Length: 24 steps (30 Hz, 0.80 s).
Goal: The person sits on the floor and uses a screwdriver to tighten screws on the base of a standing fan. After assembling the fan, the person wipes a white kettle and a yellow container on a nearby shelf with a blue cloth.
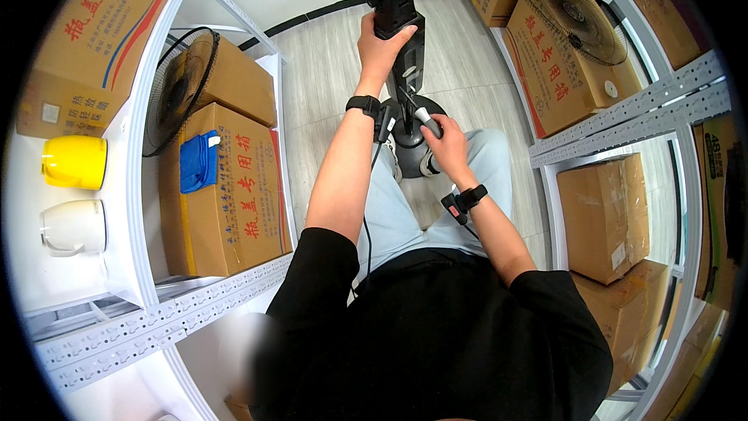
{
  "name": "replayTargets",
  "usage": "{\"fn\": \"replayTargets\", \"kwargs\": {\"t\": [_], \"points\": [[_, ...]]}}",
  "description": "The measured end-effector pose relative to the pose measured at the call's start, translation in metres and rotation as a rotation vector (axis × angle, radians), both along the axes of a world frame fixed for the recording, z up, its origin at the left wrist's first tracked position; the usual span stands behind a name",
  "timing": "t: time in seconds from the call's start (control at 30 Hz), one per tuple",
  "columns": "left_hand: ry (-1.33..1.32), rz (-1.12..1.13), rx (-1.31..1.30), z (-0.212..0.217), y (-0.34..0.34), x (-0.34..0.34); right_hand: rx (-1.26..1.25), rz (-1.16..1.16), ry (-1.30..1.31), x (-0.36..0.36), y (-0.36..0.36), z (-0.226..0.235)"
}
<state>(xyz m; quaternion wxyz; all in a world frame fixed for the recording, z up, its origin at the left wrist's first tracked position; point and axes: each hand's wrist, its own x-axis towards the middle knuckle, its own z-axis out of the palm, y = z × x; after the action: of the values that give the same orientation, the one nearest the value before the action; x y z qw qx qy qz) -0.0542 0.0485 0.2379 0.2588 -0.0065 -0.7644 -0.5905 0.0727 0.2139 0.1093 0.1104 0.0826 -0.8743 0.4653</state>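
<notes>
A black stand fan (pixel 400 0) without its blade or grille rises in front of me, its round base (pixel 421 162) on the floor between my feet. My left hand (pixel 379 53) is wrapped round the upper part of its column, thumb on the right side. In my right hand (pixel 447 146) is a screwdriver (pixel 427 120) with a grey and white handle. Its shaft slants up and left to the lower column. Whether the tip sits in a screw is too small to tell.
Shelves on both sides hold cardboard boxes (pixel 234 203). Wire fan grilles lean at the left (pixel 183 90) and lie on a box at the right (pixel 576 12). A blue cloth (pixel 199 162), a yellow mug (pixel 74 162) and a white mug (pixel 72 228) are at left. Cables hang from my wrist devices.
</notes>
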Motion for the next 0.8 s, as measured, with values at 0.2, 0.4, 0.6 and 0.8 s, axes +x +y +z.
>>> {"fn": "replayTargets", "kwargs": {"t": [0.2,0.4,0.6,0.8], "points": [[-0.002,-0.009,0.002,-0.006,-0.006,-0.003,-0.796,0.117,-0.711,-0.013,0.004,-0.005],[0.060,-0.195,0.147,-0.033,-0.005,0.000,-0.396,0.020,-0.432,-0.009,0.006,-0.002],[-0.230,-0.343,-0.082,-0.144,-0.039,0.024,-0.343,0.030,-0.370,-0.010,0.005,0.002],[-0.166,-0.177,-0.194,-0.149,-0.023,0.018,-0.082,0.029,-0.118,-0.017,0.013,0.009]]}}
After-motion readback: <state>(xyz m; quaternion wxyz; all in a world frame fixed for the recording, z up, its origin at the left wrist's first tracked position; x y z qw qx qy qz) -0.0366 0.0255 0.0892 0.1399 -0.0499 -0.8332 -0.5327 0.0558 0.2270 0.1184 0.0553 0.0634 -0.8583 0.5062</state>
